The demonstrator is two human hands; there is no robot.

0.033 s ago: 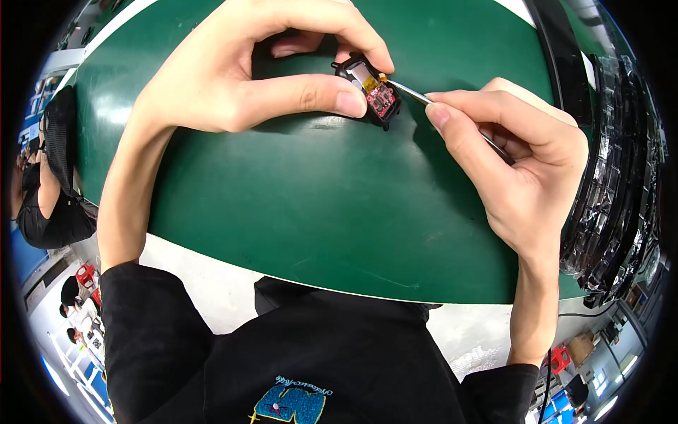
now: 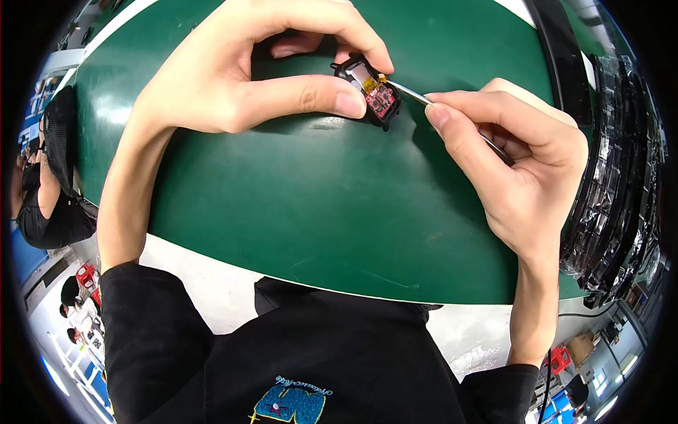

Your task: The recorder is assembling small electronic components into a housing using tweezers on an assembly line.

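Observation:
Between the thumb and fingers of my left hand [image 2: 233,78] is a small black electronic device [image 2: 371,92] with its inside exposed. A red circuit board, a silvery block and an amber flex strip show within its casing. My right hand [image 2: 519,152] pinches a thin metal tool [image 2: 413,93], perhaps tweezers, like a pen. The tool's tip touches or nearly touches the device's right edge, by the amber strip; I cannot tell which. Both hands are over the green tabletop [image 2: 325,205].
Stacked black trays [image 2: 611,177] with shiny clear wrapping stand along the right side. A long black object [image 2: 561,60] lies at the far right of the table. Another person [image 2: 53,177] sits beyond the left edge. The table's pale front edge [image 2: 282,275] runs before my body.

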